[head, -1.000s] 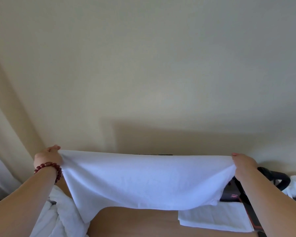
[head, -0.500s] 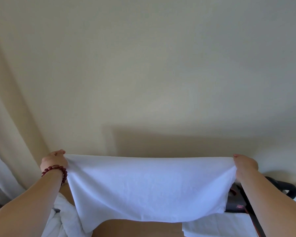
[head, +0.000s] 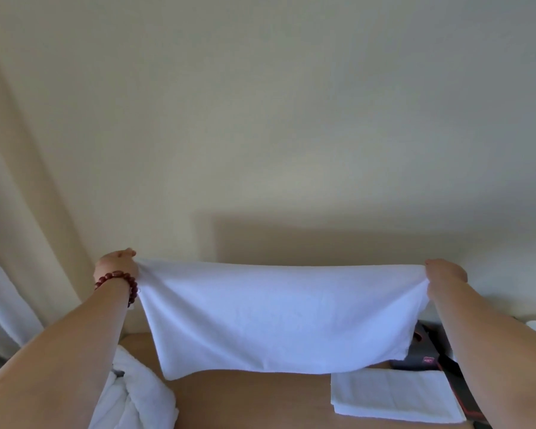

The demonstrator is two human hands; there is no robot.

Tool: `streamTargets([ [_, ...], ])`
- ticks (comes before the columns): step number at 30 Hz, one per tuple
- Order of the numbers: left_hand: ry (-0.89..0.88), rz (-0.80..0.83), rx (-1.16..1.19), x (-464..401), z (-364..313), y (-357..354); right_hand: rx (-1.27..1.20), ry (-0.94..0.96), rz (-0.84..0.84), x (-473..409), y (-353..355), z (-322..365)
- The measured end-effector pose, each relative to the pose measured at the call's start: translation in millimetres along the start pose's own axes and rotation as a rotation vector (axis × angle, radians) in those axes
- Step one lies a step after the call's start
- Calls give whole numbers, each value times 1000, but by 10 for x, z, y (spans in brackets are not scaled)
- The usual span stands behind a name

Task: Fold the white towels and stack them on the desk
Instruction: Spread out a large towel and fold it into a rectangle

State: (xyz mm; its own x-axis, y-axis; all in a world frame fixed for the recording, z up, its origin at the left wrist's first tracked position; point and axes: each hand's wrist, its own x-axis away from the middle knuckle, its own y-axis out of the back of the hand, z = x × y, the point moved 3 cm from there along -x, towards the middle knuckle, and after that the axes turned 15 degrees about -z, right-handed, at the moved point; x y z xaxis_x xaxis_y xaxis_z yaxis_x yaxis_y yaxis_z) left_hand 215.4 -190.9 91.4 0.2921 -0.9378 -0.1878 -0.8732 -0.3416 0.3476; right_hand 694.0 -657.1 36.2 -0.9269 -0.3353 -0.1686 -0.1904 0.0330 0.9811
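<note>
A white towel (head: 279, 317) is hanging spread out in the air above the desk (head: 251, 400), its top edge stretched nearly level and its lower edge hanging free above the brown desktop. The left hand (head: 118, 264) is pinching the towel's upper left corner with curled fingers, and a bracelet of dark red beads (head: 118, 281) is sitting on that wrist. The right hand (head: 446, 272) is gripping the upper right corner, its fingers closed on the cloth. On the near right part of the desk a folded white towel (head: 390, 394) is lying flat. At the near left, a heap of unfolded white towels (head: 136, 397) is lying bunched, partly hidden by the left forearm. Behind the folded towel, at the right, a dark object (head: 421, 357) is resting on the desk, too hidden to identify. A pale wall (head: 276, 119) is filling the far side, with a light curtain (head: 10, 274) hanging at the left.
</note>
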Motion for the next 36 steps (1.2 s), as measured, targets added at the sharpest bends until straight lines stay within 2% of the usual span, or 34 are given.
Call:
streamTargets([
  [7,-1,30,50,-44,-78,125,-11,32,-42,-10,269,-43],
  [14,-70,114,60,1,-155,241,-36,6,-22,67,246,-149],
  [24,-9,82,126,18,-131,374,-21,8,-24,136,162,-243],
  [31,-96,83,18,-36,-96,305,-41,-13,-9,163,142,-199],
  [36,-68,4,-9,-194,-20,291,-100,8,-28,118,226,-106],
])
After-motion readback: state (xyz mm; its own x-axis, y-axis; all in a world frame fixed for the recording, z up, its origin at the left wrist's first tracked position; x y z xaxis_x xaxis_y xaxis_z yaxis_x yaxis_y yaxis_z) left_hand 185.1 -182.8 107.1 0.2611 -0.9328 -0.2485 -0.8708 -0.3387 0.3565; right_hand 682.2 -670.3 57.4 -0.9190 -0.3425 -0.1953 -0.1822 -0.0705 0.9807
